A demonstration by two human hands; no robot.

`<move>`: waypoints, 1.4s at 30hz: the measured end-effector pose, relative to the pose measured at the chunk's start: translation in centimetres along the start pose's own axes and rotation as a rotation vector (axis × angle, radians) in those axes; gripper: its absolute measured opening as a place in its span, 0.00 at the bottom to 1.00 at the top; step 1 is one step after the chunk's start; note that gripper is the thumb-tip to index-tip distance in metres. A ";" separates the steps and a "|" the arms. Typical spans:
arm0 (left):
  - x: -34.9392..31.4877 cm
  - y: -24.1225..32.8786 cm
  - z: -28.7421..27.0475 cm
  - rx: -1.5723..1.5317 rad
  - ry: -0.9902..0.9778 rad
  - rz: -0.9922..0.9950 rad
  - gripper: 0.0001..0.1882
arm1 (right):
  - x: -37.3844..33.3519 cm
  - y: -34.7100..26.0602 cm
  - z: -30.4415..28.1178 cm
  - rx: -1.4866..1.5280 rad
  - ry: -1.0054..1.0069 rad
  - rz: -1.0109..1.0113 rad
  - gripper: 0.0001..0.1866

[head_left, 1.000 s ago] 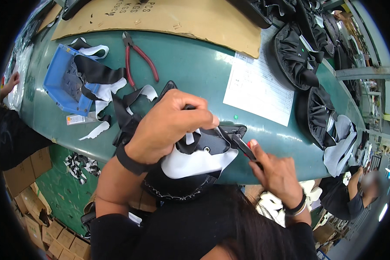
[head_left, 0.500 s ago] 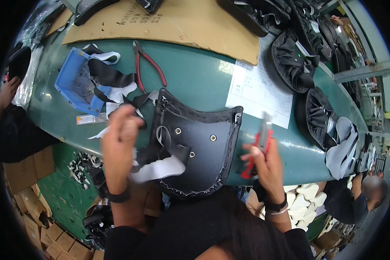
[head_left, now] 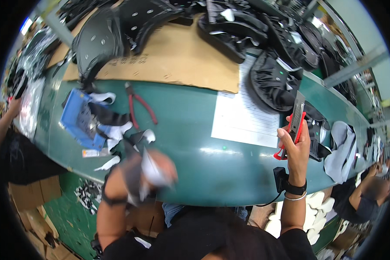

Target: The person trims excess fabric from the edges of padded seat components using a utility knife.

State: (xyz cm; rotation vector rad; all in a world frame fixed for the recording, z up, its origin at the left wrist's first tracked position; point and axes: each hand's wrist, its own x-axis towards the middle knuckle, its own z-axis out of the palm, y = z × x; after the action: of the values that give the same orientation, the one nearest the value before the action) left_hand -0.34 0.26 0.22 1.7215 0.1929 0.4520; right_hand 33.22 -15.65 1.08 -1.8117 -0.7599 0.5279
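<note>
One red knife (head_left: 295,124), blade pointing far, is gripped in the right hand (head_left: 297,148); well to its left, a cloth strip (head_left: 151,170) overlaps the left hand (head_left: 165,164), its grip too blurred to tell.

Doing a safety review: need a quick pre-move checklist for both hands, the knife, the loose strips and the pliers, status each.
1. Right hand closed on red utility knife: ok.
2. Blade retracted: not ok, it looks extended, pointing up toward the table's far side.
3. Left hand apart from the blade: ok, well off to the left.
4. Left hand's grip on the black-and-white material secure: cannot tell, motion blur.
5. Scrap strips all inside blue bin: not ok, some trail out onto the table.
6. Red-handled pliers set down: ok, lying on the table, handles spread.
</note>
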 end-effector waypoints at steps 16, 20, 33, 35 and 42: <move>10.1 -1.1 2.4 0.425 0.344 -0.177 0.21 | 2.4 1.9 -1.3 -0.036 -0.539 0.104 0.20; 9.5 -2.6 4.2 0.326 0.293 -0.206 0.25 | -1.8 3.8 -1.5 0.160 -1.178 -0.434 0.14; 1.6 -0.2 9.0 1.106 0.448 -0.165 0.20 | -6.7 3.3 -0.1 -0.191 -0.381 0.156 0.24; 3.2 0.1 9.5 1.074 0.299 0.078 0.25 | -6.6 2.0 0.4 -0.266 -0.426 0.015 0.24; 4.6 -3.1 10.1 0.824 0.191 0.143 0.13 | -5.0 -0.8 -0.2 -0.467 -0.617 -0.265 0.28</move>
State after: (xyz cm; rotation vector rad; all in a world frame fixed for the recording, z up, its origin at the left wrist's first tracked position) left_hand 8.23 -6.53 -3.29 2.5077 0.4389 0.7046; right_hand 29.70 -19.14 1.91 -1.9325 -1.6306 0.7921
